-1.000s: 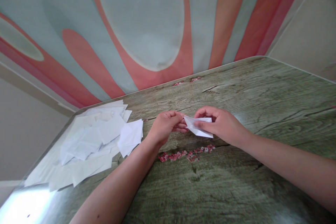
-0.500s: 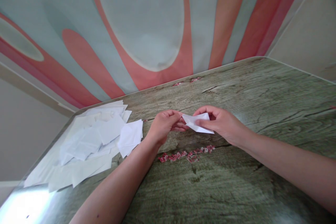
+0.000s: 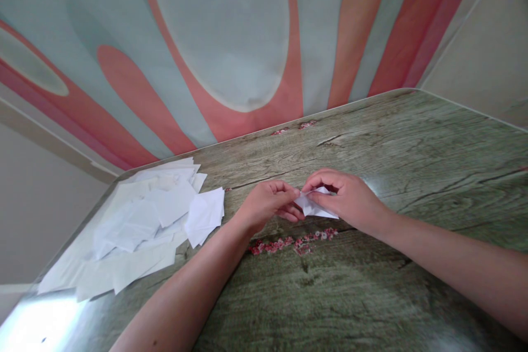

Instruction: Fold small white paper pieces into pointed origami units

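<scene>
Between my two hands is a small piece of folded white paper point(image 3: 315, 208), creased and partly opened out, just over the table. My left hand point(image 3: 274, 203) pinches its left corner between thumb and fingers. From the right, my right hand point(image 3: 348, 198) grips the paper's upper side, thumb in front and fingers behind. The thumbs and fingertips of both hands lie close together at the top edge. Part of the paper is hidden behind my right thumb and fingers.
A wide heap of loose white paper sheets point(image 3: 124, 264) covers the left of the wood-patterned table point(image 3: 396, 148). A small stack of folded white papers point(image 3: 205, 214) lies at its right edge, beside my left forearm. Behind the table rises a patterned wall point(image 3: 231, 27).
Both hands have come closer together, my left moving right and slightly down. The paper is now more bunched between them, and its lower edge sits a little lower.
</scene>
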